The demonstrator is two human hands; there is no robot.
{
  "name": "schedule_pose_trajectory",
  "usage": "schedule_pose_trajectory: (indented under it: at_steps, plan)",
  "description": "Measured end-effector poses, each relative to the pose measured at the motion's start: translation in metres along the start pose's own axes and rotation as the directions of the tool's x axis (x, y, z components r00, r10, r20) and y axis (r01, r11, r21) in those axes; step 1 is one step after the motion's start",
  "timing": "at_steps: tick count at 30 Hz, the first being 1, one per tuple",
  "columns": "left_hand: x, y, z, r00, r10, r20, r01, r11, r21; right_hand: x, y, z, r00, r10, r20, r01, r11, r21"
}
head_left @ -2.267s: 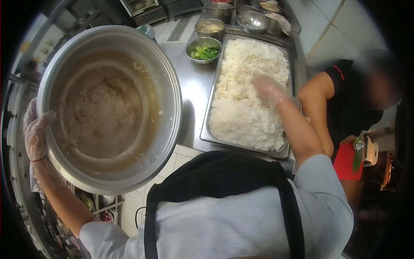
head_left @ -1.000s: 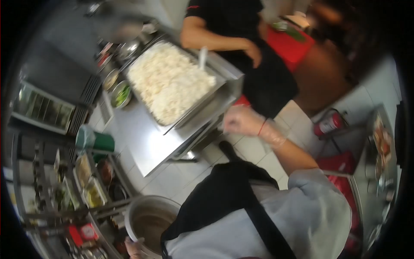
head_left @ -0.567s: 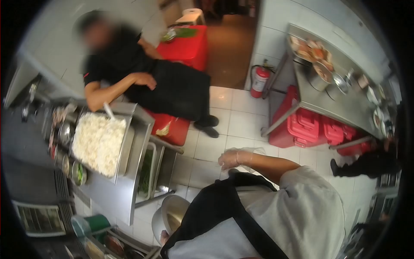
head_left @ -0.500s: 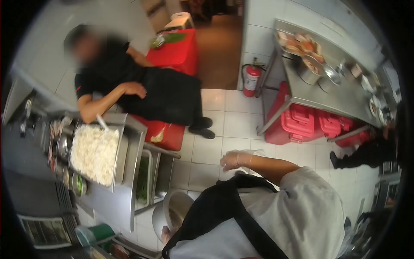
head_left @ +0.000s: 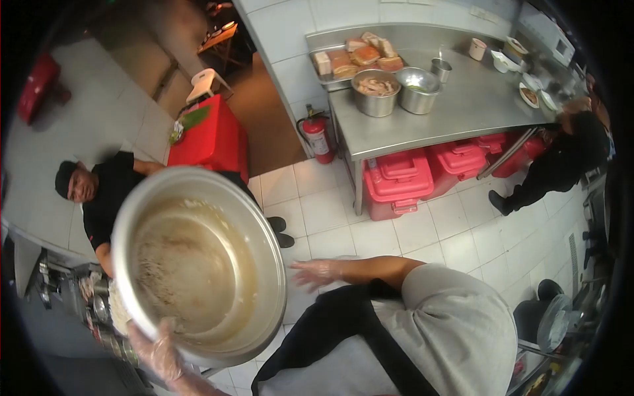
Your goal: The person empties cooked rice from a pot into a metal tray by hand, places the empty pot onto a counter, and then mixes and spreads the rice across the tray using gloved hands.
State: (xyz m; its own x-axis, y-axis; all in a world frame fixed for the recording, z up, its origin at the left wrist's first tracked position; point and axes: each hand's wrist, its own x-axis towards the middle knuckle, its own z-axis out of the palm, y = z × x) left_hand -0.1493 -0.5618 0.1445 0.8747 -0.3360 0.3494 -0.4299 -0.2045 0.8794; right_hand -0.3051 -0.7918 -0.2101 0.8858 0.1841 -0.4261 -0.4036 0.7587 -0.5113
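A large metal pot (head_left: 191, 264) is tilted so that its inside faces me. Brownish residue and a few pale grains coat its wall and bottom. My left hand (head_left: 157, 353), in a clear plastic glove, grips the pot's lower left rim. Just off the pot's right side is my right hand (head_left: 316, 272), also in a clear glove, its fingers stretched out and holding nothing. Behind the pot, a strip of white rice (head_left: 119, 310) shows at the left; the pot hides most of it.
A co-worker (head_left: 105, 198) in black stands beyond the pot. A steel table (head_left: 462, 99) carries a tray of meat slabs (head_left: 366, 56) and metal pots, with red lidded bins (head_left: 399, 181) beneath. A fire extinguisher (head_left: 318, 135) stands by the doorway. Another person (head_left: 561, 165) is at the right.
The pot has come up from low beside me to in front of me, held by my left hand. My right hand has moved left towards it. The view has turned right.
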Motion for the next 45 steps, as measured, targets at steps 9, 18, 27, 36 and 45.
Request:
schedule_pose_trajectory:
  at_steps: [9, 18, 27, 36, 45]
  plan:
    - [0.038, 0.041, 0.01, 0.882, 0.467, 0.061, -0.447, 0.871, -0.204, -0.112, -0.116, 0.055, 0.591, -0.749, -0.3, 0.806, 0.536, 0.25]
    - [-0.033, 0.104, 0.247, 0.706, 0.262, 0.659, 0.05, 0.908, -0.415, -0.416, -0.04, -0.003, -0.432, -0.642, -0.634, 0.766, 0.11, -0.633]
    - [-0.117, 0.117, 0.499, 0.03, 0.415, 0.909, -0.019, 0.91, -0.414, -0.577, 0.07, -0.036, -0.666, -0.343, -0.663, 0.579, 0.323, -0.749]
    - [-0.218, 0.202, 0.723, -0.204, 0.356, 0.912, 0.562, 0.805, -0.189, -0.742, 0.005, -0.184, -0.648, -0.155, -0.746, 0.675, 0.338, -0.657]
    - [-0.211, 0.222, 0.737, -0.298, 0.299, 0.907, 0.464, 0.875, -0.136, -0.802, -0.119, -0.272, -0.688, -0.11, -0.717, 0.629, 0.402, -0.665]
